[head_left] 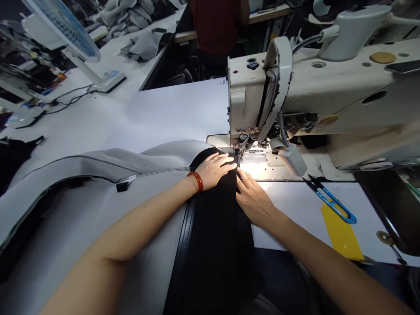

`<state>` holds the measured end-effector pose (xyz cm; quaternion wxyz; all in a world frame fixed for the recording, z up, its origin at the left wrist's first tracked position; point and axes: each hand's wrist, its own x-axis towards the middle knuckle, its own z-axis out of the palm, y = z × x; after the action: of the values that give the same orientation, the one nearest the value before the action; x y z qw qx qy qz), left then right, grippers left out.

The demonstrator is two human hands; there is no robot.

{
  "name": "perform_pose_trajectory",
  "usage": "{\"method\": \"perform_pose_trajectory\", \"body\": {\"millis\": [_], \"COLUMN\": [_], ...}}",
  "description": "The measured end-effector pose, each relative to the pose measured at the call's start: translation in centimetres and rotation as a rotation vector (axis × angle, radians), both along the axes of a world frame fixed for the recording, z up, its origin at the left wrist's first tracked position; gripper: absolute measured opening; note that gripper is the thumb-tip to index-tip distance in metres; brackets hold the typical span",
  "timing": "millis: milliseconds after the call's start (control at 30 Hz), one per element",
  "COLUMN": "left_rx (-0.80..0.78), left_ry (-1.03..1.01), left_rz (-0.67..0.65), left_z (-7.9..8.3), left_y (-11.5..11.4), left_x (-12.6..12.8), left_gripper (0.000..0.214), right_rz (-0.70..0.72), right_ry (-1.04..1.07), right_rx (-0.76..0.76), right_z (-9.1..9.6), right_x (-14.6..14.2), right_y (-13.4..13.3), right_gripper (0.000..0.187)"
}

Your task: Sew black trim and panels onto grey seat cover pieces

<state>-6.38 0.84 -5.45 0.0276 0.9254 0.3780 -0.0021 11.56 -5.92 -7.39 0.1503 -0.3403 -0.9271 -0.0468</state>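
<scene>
The left hand (212, 171) is resting on the long black fabric panel (215, 245), its fingers (229, 167) released and extended; the right hand (255, 202) is touching the panel's right edge, though whether its fingers are grasping I cannot tell; the panel's far end is lying near the cream metal sewing machine's (321, 87) needle area.

White table (183, 109), grey material (105, 205), fan (75, 33), yellow tag (341, 236)
</scene>
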Motion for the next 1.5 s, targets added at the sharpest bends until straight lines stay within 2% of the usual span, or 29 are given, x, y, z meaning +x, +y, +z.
{"method": "perform_pose_trajectory", "body": {"millis": [333, 567, 867, 967, 1133, 1333, 1500], "left_rx": [-0.061, -0.095, -0.006, 0.045, 0.093, 0.140, 0.158], "left_ry": [-0.038, -0.060, -0.003, 0.026, 0.075, 0.084, 0.110], "left_rz": [-0.080, -0.066, -0.101, -0.111, -0.140, -0.162, -0.122], "left_z": [-0.1, -0.2, -0.4, -0.5, -0.4, -0.4, 0.1], "left_y": [0.0, 0.1, 1.0, 1.0, 0.4, -0.5, -0.1], "left_x": [0.0, 0.5, 0.8, 0.7, 0.5, 0.1, 0.6], "left_gripper": [0.039, 0.036, 0.035, 0.035, 0.036, 0.041, 0.038], "right_rz": [-0.021, -0.040, -0.039, 0.020, 0.104, 0.062, 0.011], "right_ry": [0.026, -0.002, -0.005, 0.019, 0.003, 0.057, 0.064], "right_rx": [0.087, 0.096, 0.118, 0.141, 0.072, 0.032, 0.081], "right_z": [-0.1, 0.1, 0.0, 0.0, 0.0, 0.1, -0.1], "right_x": [-0.2, -0.1, 0.5, 0.6, 0.9, 1.3, 1.2], "right_y": [0.3, 0.4, 1.1, 1.2, 0.9, -0.1, 0.7], "right_gripper": [0.030, 0.034, 0.032, 0.033, 0.032, 0.032, 0.030]}}
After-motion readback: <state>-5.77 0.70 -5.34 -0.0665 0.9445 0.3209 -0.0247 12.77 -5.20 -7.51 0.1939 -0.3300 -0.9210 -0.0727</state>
